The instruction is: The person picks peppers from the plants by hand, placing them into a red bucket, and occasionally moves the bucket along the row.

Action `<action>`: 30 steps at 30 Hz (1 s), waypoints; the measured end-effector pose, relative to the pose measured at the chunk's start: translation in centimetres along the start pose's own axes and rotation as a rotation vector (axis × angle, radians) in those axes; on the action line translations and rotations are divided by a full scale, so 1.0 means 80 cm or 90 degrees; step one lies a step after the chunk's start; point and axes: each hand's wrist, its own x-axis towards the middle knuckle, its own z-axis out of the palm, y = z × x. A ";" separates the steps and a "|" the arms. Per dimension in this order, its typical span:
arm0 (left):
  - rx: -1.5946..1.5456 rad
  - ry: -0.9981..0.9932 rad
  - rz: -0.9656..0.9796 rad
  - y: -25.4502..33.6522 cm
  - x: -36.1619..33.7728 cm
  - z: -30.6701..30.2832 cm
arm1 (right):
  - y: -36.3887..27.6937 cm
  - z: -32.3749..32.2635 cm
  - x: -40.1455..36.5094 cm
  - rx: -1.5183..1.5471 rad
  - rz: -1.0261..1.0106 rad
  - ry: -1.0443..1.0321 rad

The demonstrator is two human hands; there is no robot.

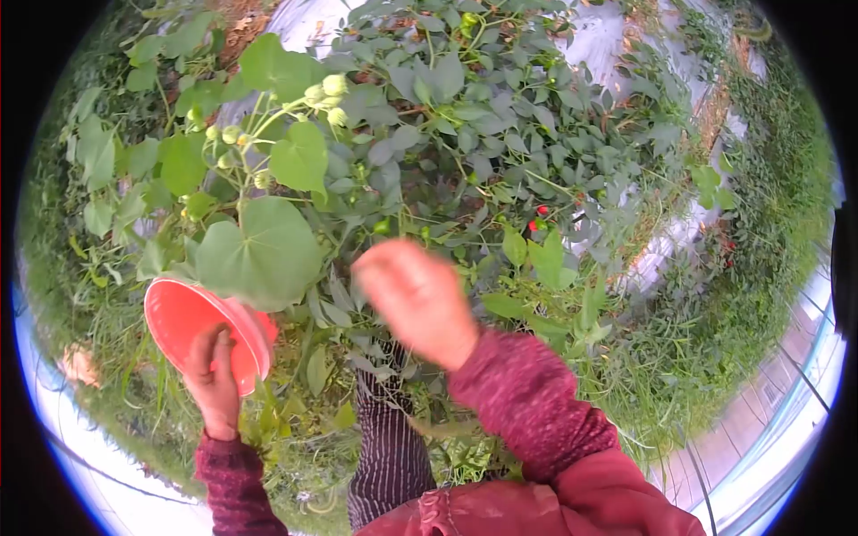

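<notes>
A red plastic bowl (185, 313) is tilted at the left, its rim gripped by my left hand (214, 380). Part of the bowl's upper edge is covered by a broad green leaf (259, 253). My right hand (418, 299) hovers in front of pepper plants (483, 107) with dark green leaves. Motion smears its fingers, so I cannot see whether they hold anything. A few small red peppers (537, 219) hang among the leaves to the right of that hand, and a green one (382, 226) shows just above it.
A tall weed with round pale green pods (323, 96) rises at the upper left, close to the bowl. Whitish ground sheeting (599, 40) shows between the rows. Grass (697, 384) grows at the right. My striped trouser leg (386, 447) stands among the stems.
</notes>
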 end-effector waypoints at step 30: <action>-0.020 -0.421 0.175 0.089 0.034 0.317 | 0.221 -0.103 -0.026 0.786 0.502 0.245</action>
